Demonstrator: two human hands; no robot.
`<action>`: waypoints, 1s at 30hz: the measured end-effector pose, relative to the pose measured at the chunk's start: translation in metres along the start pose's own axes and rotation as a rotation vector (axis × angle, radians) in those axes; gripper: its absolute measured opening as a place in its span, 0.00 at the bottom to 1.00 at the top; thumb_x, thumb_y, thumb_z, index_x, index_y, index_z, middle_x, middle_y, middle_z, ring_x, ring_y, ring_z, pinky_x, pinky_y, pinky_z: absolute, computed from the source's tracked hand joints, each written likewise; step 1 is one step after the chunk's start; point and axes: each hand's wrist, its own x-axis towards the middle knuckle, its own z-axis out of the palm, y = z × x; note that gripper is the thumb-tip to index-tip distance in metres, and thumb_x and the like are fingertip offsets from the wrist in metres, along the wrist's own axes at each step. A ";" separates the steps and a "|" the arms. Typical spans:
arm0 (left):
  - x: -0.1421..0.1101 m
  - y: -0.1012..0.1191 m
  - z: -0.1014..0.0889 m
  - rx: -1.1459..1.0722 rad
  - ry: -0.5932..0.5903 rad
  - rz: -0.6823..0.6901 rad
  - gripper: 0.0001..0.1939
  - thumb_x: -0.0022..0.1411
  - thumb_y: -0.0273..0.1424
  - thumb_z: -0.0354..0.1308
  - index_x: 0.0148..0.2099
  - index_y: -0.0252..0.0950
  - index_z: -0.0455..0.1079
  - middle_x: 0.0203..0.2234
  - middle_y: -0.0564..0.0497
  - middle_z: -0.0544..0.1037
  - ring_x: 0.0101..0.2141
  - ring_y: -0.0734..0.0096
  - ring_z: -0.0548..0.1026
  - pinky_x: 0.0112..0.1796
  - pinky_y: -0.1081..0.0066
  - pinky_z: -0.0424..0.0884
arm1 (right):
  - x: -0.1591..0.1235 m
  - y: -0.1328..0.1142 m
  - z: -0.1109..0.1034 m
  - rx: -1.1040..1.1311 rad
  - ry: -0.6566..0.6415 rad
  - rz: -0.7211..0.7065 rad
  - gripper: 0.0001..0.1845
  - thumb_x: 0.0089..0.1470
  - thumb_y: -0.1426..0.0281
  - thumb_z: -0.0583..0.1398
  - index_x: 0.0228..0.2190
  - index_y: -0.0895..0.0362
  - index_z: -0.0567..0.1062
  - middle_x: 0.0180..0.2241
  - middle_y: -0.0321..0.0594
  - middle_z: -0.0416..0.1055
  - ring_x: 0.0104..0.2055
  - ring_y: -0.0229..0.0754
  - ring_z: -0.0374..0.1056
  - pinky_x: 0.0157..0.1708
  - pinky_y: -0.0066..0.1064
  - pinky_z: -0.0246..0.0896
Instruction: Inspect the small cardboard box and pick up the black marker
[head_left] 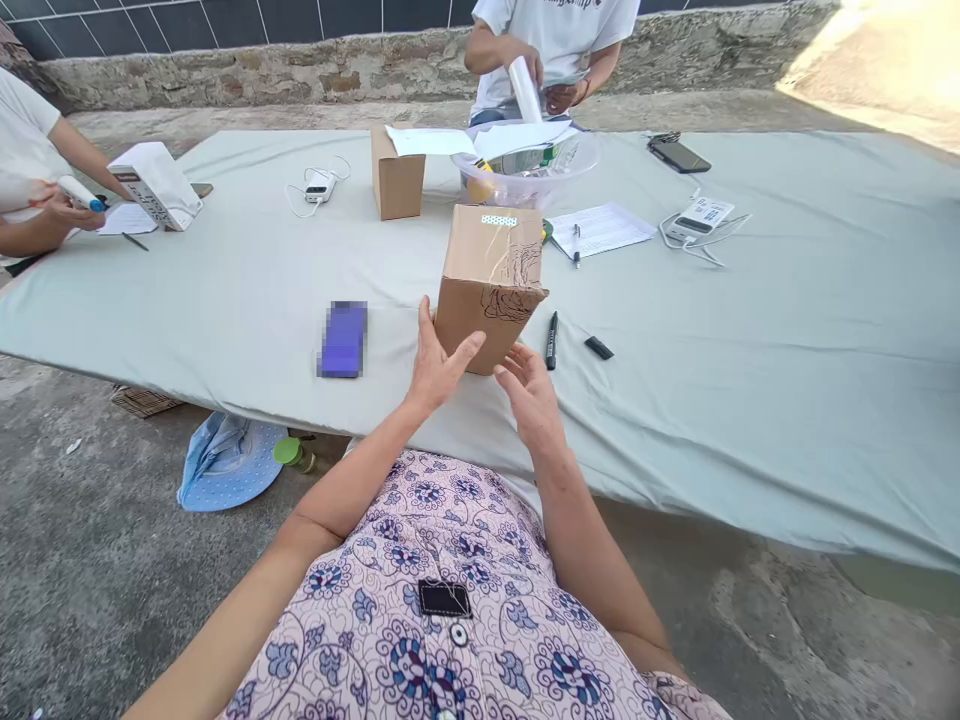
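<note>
Cardboard box (486, 290), black scribbles (511, 300), fingers (469, 348) at lower sides

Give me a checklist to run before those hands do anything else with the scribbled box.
1. Left hand on the scribbled cardboard box: ok, fingers at its left side, thumb over the front.
2. Right hand gripping firmly: cannot tell, it's at the lower right corner but contact is partly hidden.
3. Box top shut: ok, no raised flap.
4. Base flat on the tablecloth: cannot tell from this angle.
5. Black marker capped: not ok, cap lies apart to its right.
</note>
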 end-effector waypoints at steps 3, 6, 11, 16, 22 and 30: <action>-0.012 -0.011 -0.001 0.053 0.046 -0.066 0.41 0.51 0.39 0.76 0.64 0.43 0.64 0.60 0.39 0.72 0.64 0.48 0.69 0.62 0.54 0.67 | -0.004 0.002 0.007 -0.032 0.000 -0.031 0.26 0.49 0.60 0.69 0.50 0.46 0.72 0.59 0.41 0.71 0.61 0.49 0.68 0.55 0.42 0.67; -0.016 -0.010 -0.001 0.117 0.097 -0.058 0.35 0.52 0.34 0.75 0.60 0.42 0.68 0.58 0.41 0.74 0.63 0.48 0.69 0.63 0.54 0.66 | -0.013 -0.004 0.009 -0.074 0.007 -0.037 0.25 0.52 0.61 0.66 0.52 0.46 0.71 0.59 0.42 0.71 0.60 0.48 0.69 0.54 0.42 0.67; -0.021 0.003 -0.004 0.300 0.073 0.038 0.33 0.55 0.34 0.71 0.63 0.43 0.67 0.58 0.41 0.75 0.61 0.48 0.69 0.63 0.50 0.62 | -0.024 -0.022 0.003 -0.156 0.075 -0.118 0.24 0.55 0.62 0.64 0.54 0.46 0.72 0.54 0.43 0.73 0.52 0.46 0.71 0.50 0.42 0.69; -0.029 0.021 -0.008 0.568 0.015 0.013 0.39 0.59 0.40 0.68 0.69 0.43 0.61 0.55 0.41 0.73 0.59 0.52 0.70 0.61 0.53 0.65 | -0.027 -0.028 -0.001 -0.224 0.119 -0.190 0.27 0.53 0.59 0.65 0.54 0.49 0.72 0.50 0.44 0.75 0.47 0.47 0.72 0.46 0.43 0.71; -0.037 0.037 -0.010 0.643 0.004 0.096 0.39 0.63 0.48 0.63 0.71 0.40 0.59 0.52 0.39 0.72 0.56 0.53 0.71 0.60 0.53 0.67 | -0.036 -0.038 -0.006 -0.187 0.084 -0.261 0.29 0.58 0.52 0.63 0.57 0.51 0.72 0.49 0.46 0.76 0.48 0.48 0.74 0.46 0.43 0.73; -0.044 0.037 -0.008 0.701 -0.026 0.248 0.50 0.59 0.56 0.64 0.73 0.41 0.48 0.65 0.35 0.67 0.64 0.45 0.67 0.62 0.45 0.63 | -0.035 -0.034 -0.010 -0.149 0.050 -0.180 0.30 0.51 0.51 0.69 0.52 0.49 0.73 0.40 0.37 0.73 0.35 0.40 0.73 0.36 0.35 0.75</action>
